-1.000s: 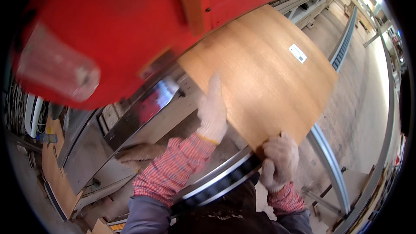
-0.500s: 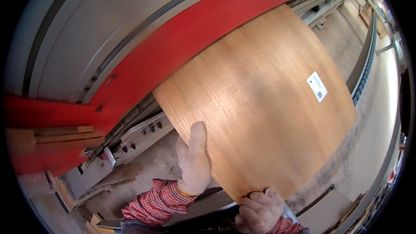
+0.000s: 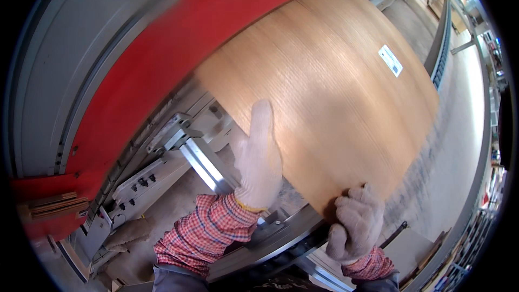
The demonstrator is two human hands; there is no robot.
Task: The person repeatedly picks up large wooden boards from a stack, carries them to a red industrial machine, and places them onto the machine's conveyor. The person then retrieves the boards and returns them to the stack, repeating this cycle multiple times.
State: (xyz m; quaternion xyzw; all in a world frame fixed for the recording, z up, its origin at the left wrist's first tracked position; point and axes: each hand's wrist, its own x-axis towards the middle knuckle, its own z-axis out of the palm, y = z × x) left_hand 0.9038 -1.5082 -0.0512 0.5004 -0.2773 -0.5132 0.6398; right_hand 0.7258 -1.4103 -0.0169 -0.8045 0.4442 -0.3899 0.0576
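A large wood-grain panel [image 3: 324,81] with a small white label [image 3: 390,60] lies slanted in front of me. Its far left edge runs against the red machine side. My left hand [image 3: 260,157], in a pale knit glove, holds the panel's left edge: the thumb lies straight on the top face, the other fingers are mostly hidden at or below the edge. At the near corner my gloved right hand [image 3: 358,221] has its fingers curled at the panel's edge, with the thumb lower down. The underside of the panel is hidden.
A red and grey machine [image 3: 178,48] fills the left side. Below the panel are a metal bar [image 3: 205,165] and a curved rail [image 3: 303,227]. Thin wood strips [image 3: 57,205] lie at the lower left. A belt rail [image 3: 443,48] runs along the far right.
The panel and both hands now appear higher in the picture, while the view has shifted. The metal bar under the left edge has come into sight. Both hands stay at the panel.
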